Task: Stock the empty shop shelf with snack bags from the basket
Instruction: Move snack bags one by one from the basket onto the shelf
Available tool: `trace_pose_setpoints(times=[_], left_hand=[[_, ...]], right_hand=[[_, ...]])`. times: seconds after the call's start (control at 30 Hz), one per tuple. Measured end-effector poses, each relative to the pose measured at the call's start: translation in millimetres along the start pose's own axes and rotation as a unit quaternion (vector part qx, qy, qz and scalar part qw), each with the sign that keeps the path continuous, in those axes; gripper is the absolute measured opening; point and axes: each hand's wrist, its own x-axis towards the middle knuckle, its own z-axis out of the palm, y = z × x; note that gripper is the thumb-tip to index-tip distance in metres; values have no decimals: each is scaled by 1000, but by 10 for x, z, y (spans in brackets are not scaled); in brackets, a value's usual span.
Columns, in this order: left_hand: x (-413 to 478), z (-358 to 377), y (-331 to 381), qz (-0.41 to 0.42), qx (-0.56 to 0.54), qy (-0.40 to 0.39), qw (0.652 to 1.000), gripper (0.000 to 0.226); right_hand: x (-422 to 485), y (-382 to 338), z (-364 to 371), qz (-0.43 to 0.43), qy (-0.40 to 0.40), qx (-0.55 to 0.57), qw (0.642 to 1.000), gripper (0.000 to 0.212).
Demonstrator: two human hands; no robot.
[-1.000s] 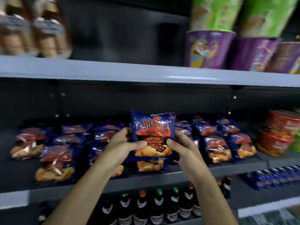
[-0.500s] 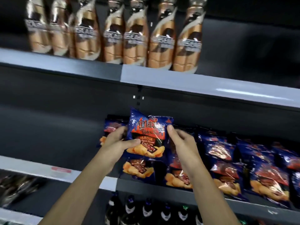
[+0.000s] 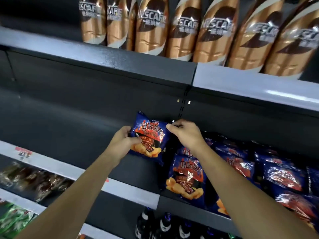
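We are looking at a dark grey shop shelf (image 3: 77,144) with a pale strip along its front edge. The left part of this shelf is bare.

Near the middle, two hands hold up one blue chip bag (image 3: 150,135) with red writing and yellow chips on it. The left hand (image 3: 120,144) grips the bag's left side, at 9 o'clock, with the thumb curled over the front and the fingers tucked behind. The right hand (image 3: 186,133) pinches the bag's top right corner, at 2 o'clock. The bag leans a little to the left. We cannot tell if its bottom edge touches the shelf.

From 3 to 5 o'clock of the held bag, more blue chip bags (image 3: 186,180) lie in rows on the same shelf, just beside it.

At 12 o'clock, on the shelf above, stands a row of brown and gold Nescafé coffee bottles (image 3: 183,31). At 6 o'clock, on the shelf below, we see the tops of dark bottles (image 3: 165,225). At 8 o'clock there are brown packets (image 3: 39,180), blurry, and green packets (image 3: 13,219) lower down. A red price tag (image 3: 23,151) sticks on the front strip at 9 o'clock.
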Motion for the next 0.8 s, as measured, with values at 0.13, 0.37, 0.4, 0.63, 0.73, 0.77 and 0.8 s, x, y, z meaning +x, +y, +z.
trace_pose_setpoints(times=[0.13,0.37,0.4,0.63,0.73,0.77,0.8], left_hand=[[182,43,-270,-39,38,-11,998,30],[365,199,-630,-53,107,-8,993,23],[390,200,-649,-52,114,-8,992,26],[337,97,-376,7,96,97,991,43],[228,141,-142,51,86,116,988,15],[183,181,-58,61,85,107,989,8],[139,227,13,69,83,94,990,4]], right_hand=[[162,78,132,-14,-20,-220,975,23],[258,154,249,-31,-13,-396,918,25],[267,159,241,-28,-17,-398,917,27],[259,150,96,-10,-10,-310,951,30],[193,153,-26,-26,23,-193,981,22],[143,150,-77,-31,31,-143,989,20],[81,143,-132,-31,37,-95,994,19]])
